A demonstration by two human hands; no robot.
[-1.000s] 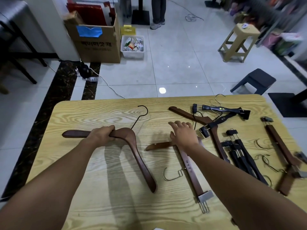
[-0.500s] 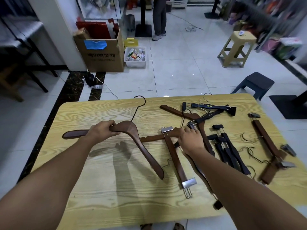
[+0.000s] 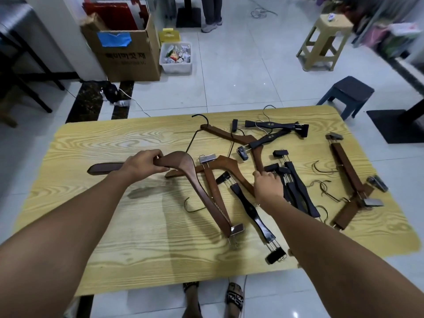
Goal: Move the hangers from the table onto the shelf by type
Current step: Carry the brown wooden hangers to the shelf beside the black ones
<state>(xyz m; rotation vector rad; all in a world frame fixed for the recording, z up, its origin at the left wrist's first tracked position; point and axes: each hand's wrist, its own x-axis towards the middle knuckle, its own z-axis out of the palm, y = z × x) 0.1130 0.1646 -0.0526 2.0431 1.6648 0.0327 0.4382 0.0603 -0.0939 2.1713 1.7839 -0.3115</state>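
Fingers (image 3: 153, 156) of my left hand (image 3: 143, 162) curl tight around one arm of a wide brown coat hanger (image 3: 183, 161), held just over the yellow wood-grain table (image 3: 114, 237), its shadow on the board below. My right hand (image 3: 267, 187) lies knuckles-up at mid-table, fingertips bent down where a second brown coat hanger (image 3: 226, 162) meets a bundle of black clip hangers (image 3: 296, 187); whether it grips anything, I cannot tell. A brown clip hanger (image 3: 212, 182) lies beneath the held one, and two more brown clip hangers (image 3: 346, 171) lie crossed near the right edge. Beyond, a cardboard box (image 3: 128, 56) stands on the tiled floor.
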